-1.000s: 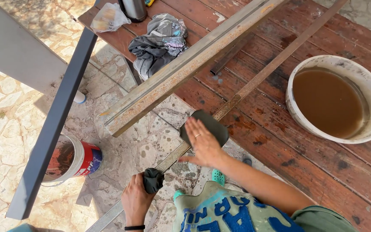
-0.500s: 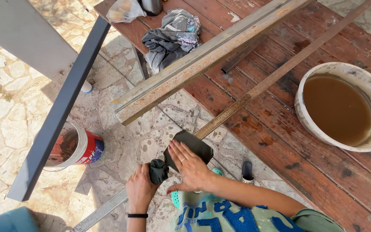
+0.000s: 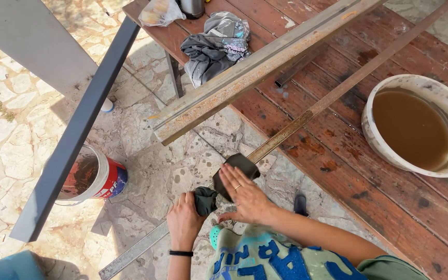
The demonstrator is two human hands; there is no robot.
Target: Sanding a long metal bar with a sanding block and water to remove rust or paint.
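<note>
A long thin rusty metal bar runs from the wooden table down over its edge toward me. My left hand grips the bar through a dark cloth. My right hand lies flat, fingers spread, pressing a dark sanding pad onto the bar just above the left hand. Below my left hand the bar's lower part looks cleaner and grey.
A wider rusty metal profile lies across the table with crumpled grey clothes beside it. A white bucket of brown water stands at the right. A red-and-white paint bucket sits on the stone paving beside a dark grey beam.
My right hand has slid the pad down the bar toward my left hand. The left hand kept its grip with the cloth.
</note>
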